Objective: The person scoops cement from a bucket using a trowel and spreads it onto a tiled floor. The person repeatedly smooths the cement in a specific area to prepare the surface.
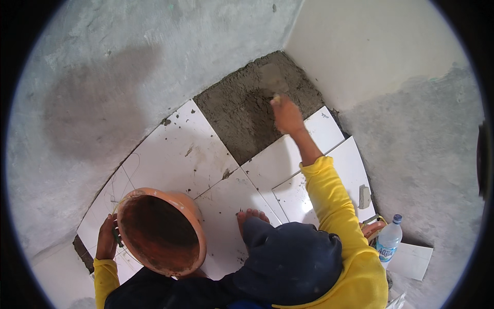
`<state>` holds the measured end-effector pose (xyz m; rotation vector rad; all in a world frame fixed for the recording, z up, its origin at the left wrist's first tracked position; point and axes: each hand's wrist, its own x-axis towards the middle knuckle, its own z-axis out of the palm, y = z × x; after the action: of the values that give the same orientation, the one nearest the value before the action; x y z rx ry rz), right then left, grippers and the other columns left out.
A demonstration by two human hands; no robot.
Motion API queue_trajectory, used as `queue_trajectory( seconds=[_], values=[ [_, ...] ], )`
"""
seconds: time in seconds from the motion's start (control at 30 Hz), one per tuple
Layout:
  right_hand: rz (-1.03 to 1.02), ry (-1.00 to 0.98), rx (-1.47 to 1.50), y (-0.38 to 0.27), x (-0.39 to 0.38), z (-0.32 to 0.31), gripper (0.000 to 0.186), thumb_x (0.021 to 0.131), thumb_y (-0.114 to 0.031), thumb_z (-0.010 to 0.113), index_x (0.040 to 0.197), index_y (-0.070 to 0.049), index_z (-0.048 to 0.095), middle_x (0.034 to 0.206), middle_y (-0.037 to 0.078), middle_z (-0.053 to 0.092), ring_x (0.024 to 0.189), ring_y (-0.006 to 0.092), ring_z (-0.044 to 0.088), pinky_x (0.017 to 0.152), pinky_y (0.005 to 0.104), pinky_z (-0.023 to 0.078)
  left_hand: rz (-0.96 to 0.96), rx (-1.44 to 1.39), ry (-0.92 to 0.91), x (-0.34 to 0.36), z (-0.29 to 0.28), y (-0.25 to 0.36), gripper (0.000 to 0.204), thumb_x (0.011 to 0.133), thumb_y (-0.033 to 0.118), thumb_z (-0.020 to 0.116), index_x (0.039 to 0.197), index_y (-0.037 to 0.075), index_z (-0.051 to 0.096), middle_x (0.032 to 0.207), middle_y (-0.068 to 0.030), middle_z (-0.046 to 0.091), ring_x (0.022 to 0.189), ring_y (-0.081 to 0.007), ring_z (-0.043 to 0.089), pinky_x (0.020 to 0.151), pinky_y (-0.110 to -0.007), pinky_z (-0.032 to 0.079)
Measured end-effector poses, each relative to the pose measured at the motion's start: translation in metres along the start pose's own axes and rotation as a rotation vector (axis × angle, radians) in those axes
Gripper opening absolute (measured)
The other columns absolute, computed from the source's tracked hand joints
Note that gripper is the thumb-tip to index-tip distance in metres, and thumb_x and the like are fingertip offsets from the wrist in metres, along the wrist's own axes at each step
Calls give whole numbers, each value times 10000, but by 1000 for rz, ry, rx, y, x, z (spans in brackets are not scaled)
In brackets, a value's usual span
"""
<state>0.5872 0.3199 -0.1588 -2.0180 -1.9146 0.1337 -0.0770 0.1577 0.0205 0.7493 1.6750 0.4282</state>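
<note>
My right hand (286, 116) grips a trowel (274, 78), whose blurred blade is over rough grey mortar (231, 123) in the wall corner. My left hand (107, 237) holds the side of an orange bucket (159, 232), tilted so its dark, dirty inside shows. White floor tiles (170, 149) border the mortar on the near sides, with grey specks on them.
Two grey walls (103, 67) (391, 62) meet behind the mortar. At right are a small grey block (364, 197), a plastic bottle (387, 247) with a blue cap and a loose white tile (411, 260). My bare foot (252, 216) rests on the tiles beside the bucket.
</note>
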Motion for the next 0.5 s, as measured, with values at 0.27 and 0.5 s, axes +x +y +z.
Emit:
queue_trajectory(
  seconds=[0.27, 0.5],
  values=[
    [850, -91, 971, 4, -72, -72, 427, 1108, -398, 547, 1299, -17, 581, 898, 62, 572, 585, 141, 589, 461, 305, 502, -35, -14, 62, -7, -26, -26, 627, 1146, 534, 432, 1496, 29, 561, 1245, -121, 703, 1031, -211, 678, 897, -375, 549],
    [596, -385, 978, -34, -31, -72, 523, 1102, -430, 593, 1397, 3, 596, 896, 82, 634, 583, 154, 618, 485, 317, 520, -24, -47, 66, -13, -20, -9, 599, 1154, 506, 417, 1473, 24, 577, 1201, -124, 718, 1027, -221, 697, 915, -392, 558]
  ],
)
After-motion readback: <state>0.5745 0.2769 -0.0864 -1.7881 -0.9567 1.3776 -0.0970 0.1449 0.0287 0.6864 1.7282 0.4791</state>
